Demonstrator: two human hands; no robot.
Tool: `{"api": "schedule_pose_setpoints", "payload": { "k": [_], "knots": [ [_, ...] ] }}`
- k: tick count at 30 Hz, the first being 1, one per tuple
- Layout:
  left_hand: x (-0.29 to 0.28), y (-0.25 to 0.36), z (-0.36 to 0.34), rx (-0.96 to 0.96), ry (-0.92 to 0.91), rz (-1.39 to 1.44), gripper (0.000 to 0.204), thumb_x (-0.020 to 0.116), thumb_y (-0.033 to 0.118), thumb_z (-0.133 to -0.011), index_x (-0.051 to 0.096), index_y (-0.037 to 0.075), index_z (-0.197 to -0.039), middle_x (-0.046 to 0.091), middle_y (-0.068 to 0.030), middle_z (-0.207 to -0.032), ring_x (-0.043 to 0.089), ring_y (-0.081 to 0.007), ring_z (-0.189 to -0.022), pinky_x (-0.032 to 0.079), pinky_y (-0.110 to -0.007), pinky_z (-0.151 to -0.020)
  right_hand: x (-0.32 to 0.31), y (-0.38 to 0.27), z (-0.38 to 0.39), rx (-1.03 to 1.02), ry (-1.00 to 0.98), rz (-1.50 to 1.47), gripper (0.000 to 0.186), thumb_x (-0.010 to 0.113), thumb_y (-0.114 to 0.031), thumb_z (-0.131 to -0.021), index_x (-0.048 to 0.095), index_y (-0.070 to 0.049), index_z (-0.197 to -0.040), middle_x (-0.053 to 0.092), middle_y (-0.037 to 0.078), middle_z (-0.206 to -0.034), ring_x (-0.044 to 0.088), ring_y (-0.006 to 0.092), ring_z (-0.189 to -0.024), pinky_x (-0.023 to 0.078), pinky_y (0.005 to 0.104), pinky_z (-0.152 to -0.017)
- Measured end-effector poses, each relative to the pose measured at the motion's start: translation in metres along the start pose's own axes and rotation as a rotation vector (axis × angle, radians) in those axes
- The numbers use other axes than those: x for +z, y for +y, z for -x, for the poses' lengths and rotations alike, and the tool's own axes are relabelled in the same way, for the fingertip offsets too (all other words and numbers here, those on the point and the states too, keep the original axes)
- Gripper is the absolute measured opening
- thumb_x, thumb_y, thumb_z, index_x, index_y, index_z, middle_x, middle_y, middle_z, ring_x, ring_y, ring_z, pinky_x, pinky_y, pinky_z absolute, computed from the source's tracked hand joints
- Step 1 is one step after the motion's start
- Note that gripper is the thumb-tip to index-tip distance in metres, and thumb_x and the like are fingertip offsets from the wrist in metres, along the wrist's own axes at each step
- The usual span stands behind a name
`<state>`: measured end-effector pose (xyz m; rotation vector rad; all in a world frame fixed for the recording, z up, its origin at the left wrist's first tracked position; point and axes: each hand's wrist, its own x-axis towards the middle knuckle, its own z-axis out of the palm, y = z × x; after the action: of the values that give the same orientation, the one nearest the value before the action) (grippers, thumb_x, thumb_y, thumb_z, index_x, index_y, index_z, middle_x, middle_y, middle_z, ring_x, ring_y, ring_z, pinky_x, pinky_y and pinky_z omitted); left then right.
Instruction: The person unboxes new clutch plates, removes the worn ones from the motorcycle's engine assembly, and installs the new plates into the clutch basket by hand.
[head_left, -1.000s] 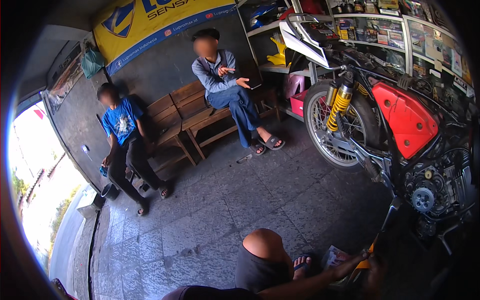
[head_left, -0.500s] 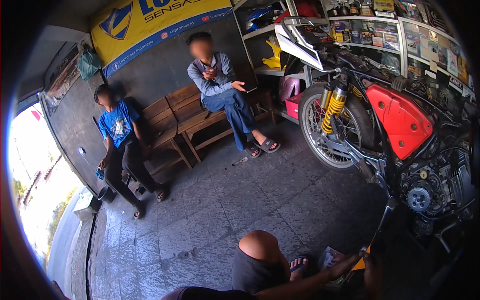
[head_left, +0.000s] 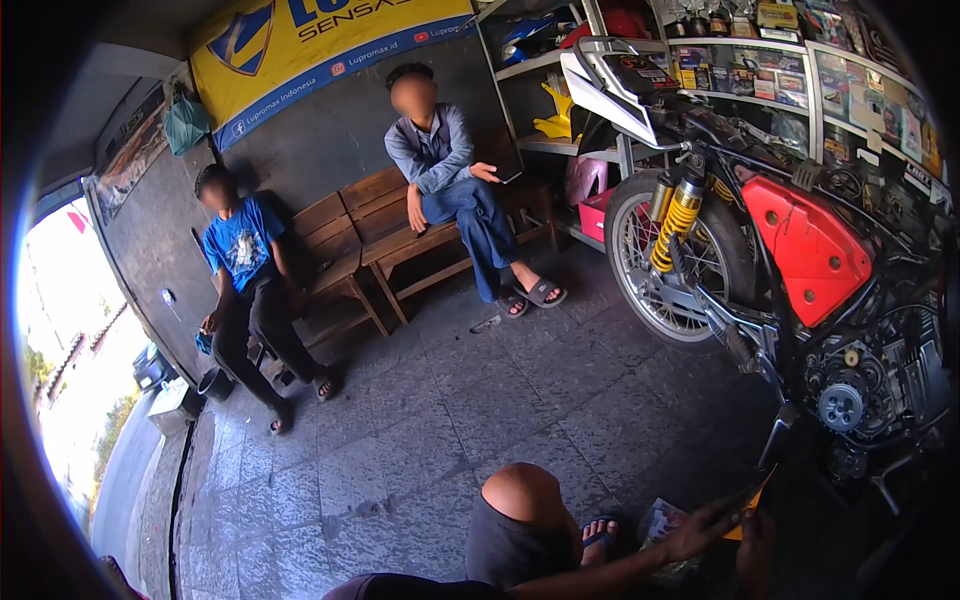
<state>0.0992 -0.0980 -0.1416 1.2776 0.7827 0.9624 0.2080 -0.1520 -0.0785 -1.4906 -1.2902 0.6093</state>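
At the lower right, both my hands are on a flat orange piece (head_left: 745, 520), perhaps a packet or card; its exact kind cannot be made out. My left hand (head_left: 700, 533) reaches in from the lower edge, and its fingers are closed on the piece's near side. In deep shadow, my right hand (head_left: 757, 550) grips the other side. Just behind them stands a partly stripped motorcycle with a red side panel (head_left: 805, 250) and an exposed engine (head_left: 845, 400). A clear printed plastic packet (head_left: 662, 522) lies on the floor beside my left hand.
My bent knee (head_left: 522, 495) and sandalled foot (head_left: 600, 538) are left of my hands. The rear wheel (head_left: 665, 265) stands to the right. Two people sit by the far wall, one on a wooden bench (head_left: 400, 250). Shelves and a glass parts cabinet (head_left: 745, 70) line the back right.
The person on the bench has lowered a raised hand toward the seat. My hands have shifted slightly right with the orange piece, which shows less of its face. A dark shape appears outside at left.
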Motion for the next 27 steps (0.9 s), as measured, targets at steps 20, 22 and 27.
{"api": "schedule_pose_setpoints", "payload": {
  "k": [20,22,27],
  "knots": [
    [0.0,-0.017,0.003,-0.086,0.029,0.31,0.042,0.047,0.026,-0.104,0.051,-0.001,-0.136,0.06,-0.0141,-0.126,0.051,-0.0197,-0.123,0.039,-0.032,-0.105,-0.003,0.08,-0.017,0.143,-0.157,-0.186,0.037,0.053,-0.026,-0.1,0.056,0.004,-0.122,0.059,0.015,-0.117,0.056,0.0221,-0.109,0.044,0.0348,-0.094],
    [0.0,-0.016,0.002,-0.041,0.054,0.117,0.041,0.046,0.026,-0.104,0.052,-0.001,-0.135,0.058,-0.0144,-0.129,0.051,-0.0204,-0.124,0.039,-0.032,-0.105,-0.002,0.073,-0.021,0.145,-0.146,-0.285,0.035,0.053,-0.024,-0.1,0.057,0.004,-0.12,0.06,0.014,-0.114,0.057,0.0202,-0.106,0.044,0.0341,-0.093],
    [-0.005,-0.003,0.003,0.015,0.013,-0.01,0.049,0.046,0.029,-0.104,0.042,-0.001,-0.142,0.05,-0.0167,-0.139,0.046,-0.0237,-0.13,0.038,-0.034,-0.107,-0.003,0.039,-0.02,0.078,-0.21,-0.22,0.032,0.053,-0.021,-0.1,0.059,0.004,-0.117,0.062,0.012,-0.109,0.059,0.0194,-0.1,0.046,0.0332,-0.089]
  ]
}}
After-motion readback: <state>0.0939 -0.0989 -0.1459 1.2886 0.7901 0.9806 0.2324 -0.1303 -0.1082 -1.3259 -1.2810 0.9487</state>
